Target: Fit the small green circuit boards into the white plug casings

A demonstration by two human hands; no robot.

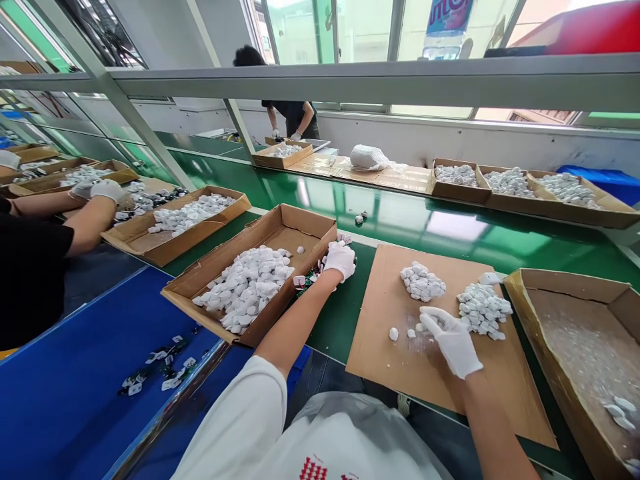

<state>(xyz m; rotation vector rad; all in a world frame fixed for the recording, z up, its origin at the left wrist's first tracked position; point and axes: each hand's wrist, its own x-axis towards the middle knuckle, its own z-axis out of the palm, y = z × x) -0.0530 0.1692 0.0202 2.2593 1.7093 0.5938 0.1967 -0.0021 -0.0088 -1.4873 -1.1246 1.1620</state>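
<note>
My left hand (pixel 341 260), in a white glove, reaches to the right side of a cardboard box of small white pieces (pixel 250 287). Its fingers are curled over a heap of small green, black and white parts (pixel 302 283); what they grip is hidden. On a flat cardboard sheet (pixel 370 320), my gloved right hand (pixel 453 341) has its fingertips closed at a small white piece (pixel 421 327). A few loose white pieces (pixel 394 334) lie just left of it. Two piles of white pieces, one farther back (pixel 423 281) and one to the right (pixel 484 308), sit on the sheet.
At right stands a cardboard box (pixel 575 320) with a few white pieces. Dark and white parts (pixel 150 367) lie on the blue surface at left. A metal rail (pixel 350 83) crosses above the green belt (pixel 400 213). A co-worker's gloved hand (pixel 107 190) works at left; another person stands behind.
</note>
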